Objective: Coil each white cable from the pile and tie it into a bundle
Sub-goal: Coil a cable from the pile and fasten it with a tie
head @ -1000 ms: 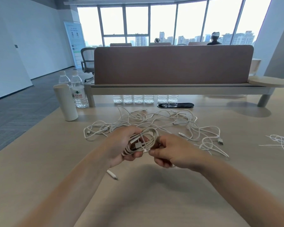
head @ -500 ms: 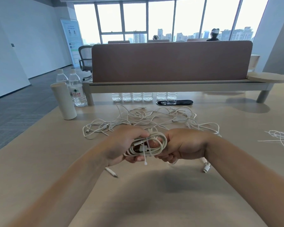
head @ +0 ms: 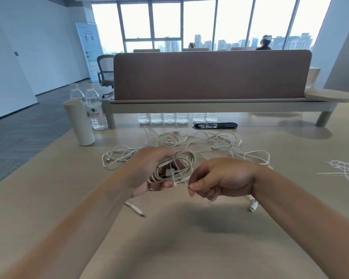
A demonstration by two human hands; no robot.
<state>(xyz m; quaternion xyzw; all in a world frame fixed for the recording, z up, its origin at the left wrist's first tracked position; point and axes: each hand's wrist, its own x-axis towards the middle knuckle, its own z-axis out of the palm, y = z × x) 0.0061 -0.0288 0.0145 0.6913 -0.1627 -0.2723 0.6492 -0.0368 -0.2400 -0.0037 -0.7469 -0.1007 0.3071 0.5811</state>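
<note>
Coiled cable (head: pixel 186 165) sits clamped in the left hand's (head: pixel 147 170) curled fingers (head: pixel 162 184), its thin tie (head: pixel 176 170) pinched by the right hand's (head: pixel 220 180) fingers (head: pixel 197 185) just beside, loose pile (head: pixel 201 140) beyond; if that pinch slips, the loops may spring open.

The left hand (head: pixel 147 170) grips a coiled white cable (head: pixel 177 168) above the table (head: pixel 169 238); the right hand (head: pixel 220 180) pinches its tie (head: pixel 176 170), cable pile (head: pixel 199 141) behind
</note>
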